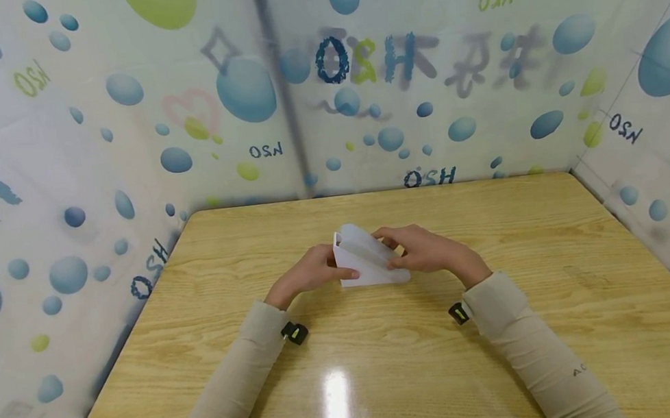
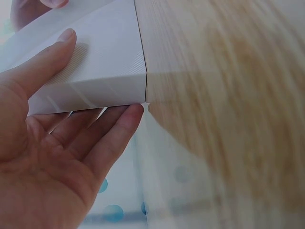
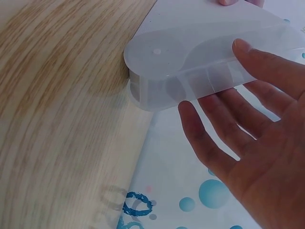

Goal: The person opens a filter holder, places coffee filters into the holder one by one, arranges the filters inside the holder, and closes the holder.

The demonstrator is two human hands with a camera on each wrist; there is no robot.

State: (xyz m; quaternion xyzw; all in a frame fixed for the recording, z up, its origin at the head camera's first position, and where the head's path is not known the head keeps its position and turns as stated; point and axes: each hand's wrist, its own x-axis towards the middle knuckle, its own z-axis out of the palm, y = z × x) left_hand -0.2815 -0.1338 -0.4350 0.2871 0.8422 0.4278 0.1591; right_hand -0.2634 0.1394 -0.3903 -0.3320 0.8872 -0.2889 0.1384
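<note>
A small white plastic case [image 1: 357, 272] with a slanted, frosted see-through part [image 3: 157, 52] stands on its long edge on the table, at the middle of the head view. My left hand [image 1: 317, 266] holds its left end. There the thumb lies on the ribbed white face [image 2: 105, 52], with the fingers behind the end wall. At the other side, my right hand [image 1: 423, 247] grips the frosted part, thumb on the near edge and fingers on the far side. The frosted part has a rounded end with a small round pivot mark, low at the table.
The wood-grain table [image 1: 390, 368] spreads around both hands, with a bright light reflection near the front. A curtain [image 1: 459, 98] printed with blue and green drops hangs behind its far edge and along both sides. Dark straps with small devices [image 1: 295, 333] sit at both wrists.
</note>
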